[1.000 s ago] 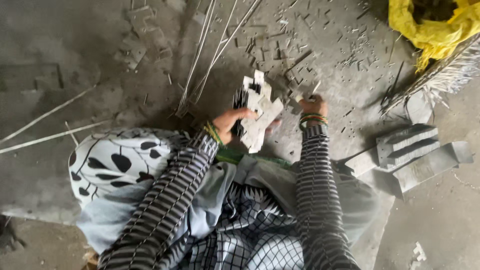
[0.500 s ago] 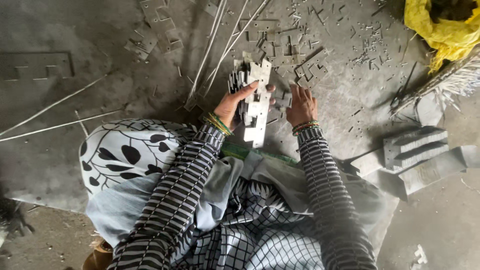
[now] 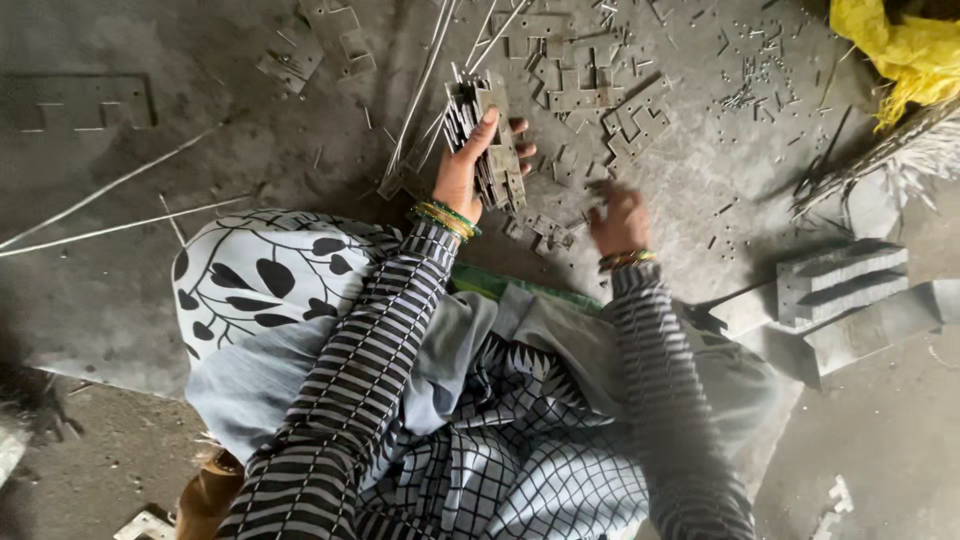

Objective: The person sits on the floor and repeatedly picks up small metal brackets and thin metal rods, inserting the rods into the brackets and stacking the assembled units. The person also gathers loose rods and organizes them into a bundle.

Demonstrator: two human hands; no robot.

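My left hand (image 3: pixel 472 165) grips a thick stack of flat grey metal plates (image 3: pixel 490 130), held on edge above the floor. My right hand (image 3: pixel 620 215) reaches down to small metal pieces (image 3: pixel 545 232) lying on the concrete floor, fingers curled and blurred; whether it holds one I cannot tell. Both arms wear black-and-white striped sleeves with bangles at the wrists. More notched metal plates (image 3: pixel 630 125) lie scattered just beyond my hands.
Long thin metal rods (image 3: pixel 425 80) run across the floor at the top and left. A yellow sack (image 3: pixel 905 50) and a broom (image 3: pixel 900 150) sit at the upper right. Grey stepped blocks (image 3: pixel 840 285) lie at right. Patterned cloth covers my lap.
My left hand has lifted the plate stack further forward. My right hand has left the stack and dropped to the loose pieces on the floor.
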